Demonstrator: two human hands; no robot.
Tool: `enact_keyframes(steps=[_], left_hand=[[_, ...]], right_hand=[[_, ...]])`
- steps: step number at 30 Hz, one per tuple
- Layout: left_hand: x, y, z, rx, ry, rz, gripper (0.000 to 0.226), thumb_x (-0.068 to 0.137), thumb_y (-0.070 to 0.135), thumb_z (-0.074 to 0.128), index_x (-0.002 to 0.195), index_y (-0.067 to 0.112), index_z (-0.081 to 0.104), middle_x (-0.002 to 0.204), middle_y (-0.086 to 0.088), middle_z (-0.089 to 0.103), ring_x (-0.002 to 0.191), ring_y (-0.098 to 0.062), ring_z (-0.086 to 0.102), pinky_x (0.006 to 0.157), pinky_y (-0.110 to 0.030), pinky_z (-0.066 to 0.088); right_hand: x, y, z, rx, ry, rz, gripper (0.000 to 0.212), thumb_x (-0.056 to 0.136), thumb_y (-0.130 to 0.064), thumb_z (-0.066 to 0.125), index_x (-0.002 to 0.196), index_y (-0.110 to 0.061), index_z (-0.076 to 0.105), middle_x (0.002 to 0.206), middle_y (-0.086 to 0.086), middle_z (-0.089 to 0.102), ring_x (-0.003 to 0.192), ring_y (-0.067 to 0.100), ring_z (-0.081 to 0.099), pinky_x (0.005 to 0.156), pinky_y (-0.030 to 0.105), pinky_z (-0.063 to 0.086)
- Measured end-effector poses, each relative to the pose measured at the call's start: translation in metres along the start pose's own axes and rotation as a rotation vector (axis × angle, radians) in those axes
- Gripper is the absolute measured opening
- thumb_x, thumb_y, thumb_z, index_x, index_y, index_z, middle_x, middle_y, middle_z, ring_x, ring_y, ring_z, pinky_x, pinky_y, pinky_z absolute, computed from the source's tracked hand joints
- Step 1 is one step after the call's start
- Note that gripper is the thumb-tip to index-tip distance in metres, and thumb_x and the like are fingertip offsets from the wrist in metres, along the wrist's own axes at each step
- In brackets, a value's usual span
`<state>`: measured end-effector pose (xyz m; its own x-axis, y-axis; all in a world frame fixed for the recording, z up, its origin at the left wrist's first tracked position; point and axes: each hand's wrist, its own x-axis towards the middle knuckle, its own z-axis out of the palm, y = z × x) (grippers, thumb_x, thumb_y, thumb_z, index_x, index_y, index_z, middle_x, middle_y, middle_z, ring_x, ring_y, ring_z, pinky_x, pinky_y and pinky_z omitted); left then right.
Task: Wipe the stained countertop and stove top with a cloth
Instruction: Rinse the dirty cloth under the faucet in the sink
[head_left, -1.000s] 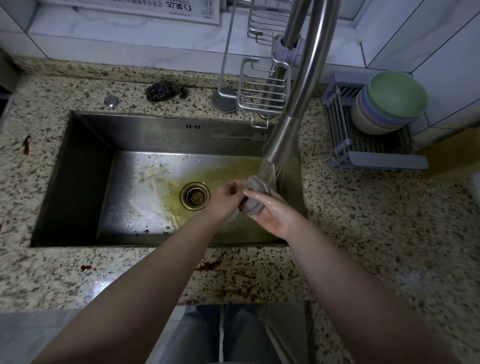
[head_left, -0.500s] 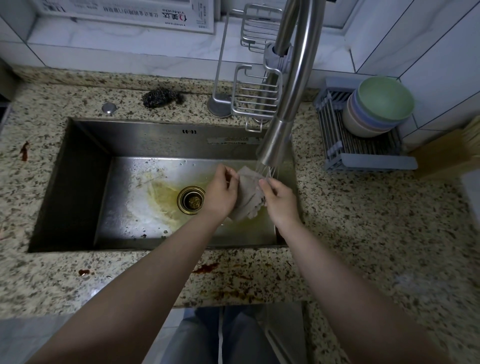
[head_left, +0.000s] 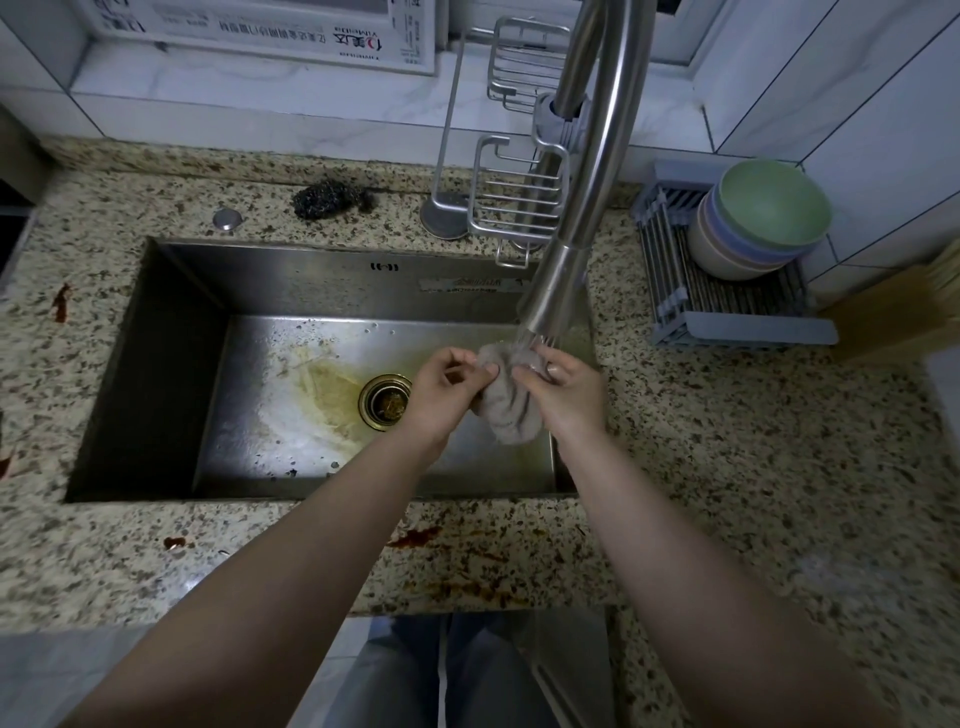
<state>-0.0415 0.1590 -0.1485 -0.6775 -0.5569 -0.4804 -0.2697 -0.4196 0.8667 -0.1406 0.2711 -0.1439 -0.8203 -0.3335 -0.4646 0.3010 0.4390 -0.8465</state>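
While water runs from the spray head of the steel faucet (head_left: 587, 208), the person holds a grey cloth (head_left: 511, 402) under it, over the right part of the stainless sink (head_left: 171, 364). The left hand (head_left: 441, 389) pinches the cloth's upper left edge, fingers curled round the fabric. The right hand (head_left: 563, 389) grips the cloth's right side, its wet fingers bent over the bunched top; the rest of the cloth hangs down between the two hands, above the sink floor. To the left of the hands sits the brass-coloured drain (head_left: 385, 402), with a yellowish smear spreading from it across the basin.

Round the sink lies the speckled granite countertop (head_left: 753, 467). Reddish-brown stains (head_left: 415, 538) mark its front strip just below the sink edge, and another red smear (head_left: 61, 301) shows at the far left. Behind the sink rest a dark steel scourer (head_left: 332, 198), a round metal cap (head_left: 227, 219) and a wire caddy (head_left: 519, 208) beside the faucet. On the right, stacked bowls (head_left: 753, 228), the top one green, stand tilted on a grey drying rack (head_left: 727, 306). A wooden board (head_left: 898, 312) leans by the tiled wall.
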Motion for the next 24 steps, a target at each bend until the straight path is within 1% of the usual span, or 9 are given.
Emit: enact_keyframes(steps=[4, 8, 10, 13, 15, 17, 19, 22, 24], left_hand=[[0.000, -0.005, 0.000, 0.015, 0.036, -0.051, 0.019, 0.099, 0.012, 0.062, 0.087, 0.018, 0.048, 0.087, -0.003, 0.054, 0.088, -0.020, 0.053, 0.080, -0.038, 0.047], [-0.002, 0.002, -0.001, 0.078, 0.116, -0.003, 0.026, 0.094, 0.020, 0.070, 0.106, 0.017, 0.048, 0.098, 0.002, 0.052, 0.087, -0.011, 0.056, 0.068, -0.013, 0.050], [-0.003, 0.007, -0.002, 0.116, 0.117, -0.026, 0.034, 0.093, 0.025, 0.072, 0.118, 0.014, 0.053, 0.100, 0.004, 0.057, 0.087, -0.007, 0.058, 0.056, -0.007, 0.047], [0.004, 0.009, -0.006, 0.169, 0.093, -0.064, 0.020, 0.095, 0.033, 0.069, 0.097, 0.013, 0.068, 0.089, -0.001, 0.068, 0.088, -0.018, 0.065, 0.063, -0.018, 0.051], [0.005, 0.010, -0.011, 0.075, 0.087, -0.102, 0.024, 0.097, 0.032, 0.065, 0.082, 0.015, 0.070, 0.084, -0.004, 0.070, 0.087, -0.022, 0.067, 0.071, -0.029, 0.058], [0.004, 0.012, -0.014, -0.003, 0.075, -0.139, 0.028, 0.099, 0.034, 0.062, 0.082, 0.014, 0.071, 0.087, -0.009, 0.073, 0.086, -0.024, 0.071, 0.073, -0.035, 0.061], [0.003, 0.015, -0.014, -0.025, 0.076, -0.174, 0.031, 0.100, 0.038, 0.060, 0.092, 0.010, 0.072, 0.095, -0.012, 0.074, 0.091, -0.026, 0.072, 0.070, -0.035, 0.061], [0.002, 0.021, -0.013, -0.118, 0.034, -0.246, 0.040, 0.094, 0.047, 0.064, 0.115, 0.013, 0.068, 0.110, -0.008, 0.073, 0.102, -0.023, 0.070, 0.074, -0.031, 0.059], [-0.001, 0.024, -0.014, -0.226, -0.081, -0.255, 0.053, 0.085, 0.042, 0.074, 0.129, 0.015, 0.061, 0.122, -0.009, 0.069, 0.111, -0.021, 0.067, 0.083, -0.028, 0.057]], right_hand=[[0.000, -0.010, -0.009, -0.163, 0.033, -0.159, 0.033, 0.082, -0.016, 0.086, 0.114, -0.019, 0.076, 0.092, -0.010, 0.076, 0.079, -0.003, 0.070, 0.076, 0.020, 0.060], [0.001, -0.018, -0.009, 0.106, -0.034, 0.043, 0.023, 0.086, -0.015, 0.082, 0.107, -0.014, 0.074, 0.102, 0.000, 0.075, 0.093, 0.012, 0.073, 0.084, 0.029, 0.062], [0.000, -0.022, -0.008, 0.264, -0.078, 0.151, 0.022, 0.090, -0.012, 0.078, 0.111, -0.009, 0.073, 0.110, 0.009, 0.075, 0.100, 0.020, 0.073, 0.076, 0.029, 0.063], [0.000, -0.027, -0.013, 0.503, -0.155, 0.234, 0.026, 0.091, -0.008, 0.074, 0.117, -0.003, 0.070, 0.109, 0.014, 0.076, 0.096, 0.022, 0.075, 0.076, 0.030, 0.063], [0.000, -0.028, -0.016, 0.540, -0.243, 0.259, 0.039, 0.088, -0.004, 0.075, 0.126, -0.001, 0.067, 0.114, 0.014, 0.075, 0.097, 0.020, 0.076, 0.080, 0.029, 0.062], [-0.001, -0.026, -0.018, 0.450, -0.311, 0.279, 0.049, 0.084, 0.000, 0.078, 0.130, -0.004, 0.065, 0.120, 0.012, 0.074, 0.099, 0.019, 0.076, 0.083, 0.028, 0.062], [-0.001, -0.021, -0.015, 0.292, -0.283, 0.240, 0.044, 0.080, -0.001, 0.082, 0.122, -0.006, 0.070, 0.117, 0.012, 0.075, 0.100, 0.020, 0.076, 0.091, 0.034, 0.061], [0.004, -0.011, -0.007, 0.024, -0.141, 0.095, 0.011, 0.084, -0.018, 0.084, 0.092, -0.015, 0.078, 0.097, 0.006, 0.079, 0.096, 0.023, 0.076, 0.094, 0.046, 0.060], [0.008, -0.007, -0.003, -0.110, -0.078, 0.057, 0.018, 0.091, -0.035, 0.077, 0.084, -0.019, 0.073, 0.091, 0.005, 0.078, 0.093, 0.027, 0.075, 0.093, 0.053, 0.059]])
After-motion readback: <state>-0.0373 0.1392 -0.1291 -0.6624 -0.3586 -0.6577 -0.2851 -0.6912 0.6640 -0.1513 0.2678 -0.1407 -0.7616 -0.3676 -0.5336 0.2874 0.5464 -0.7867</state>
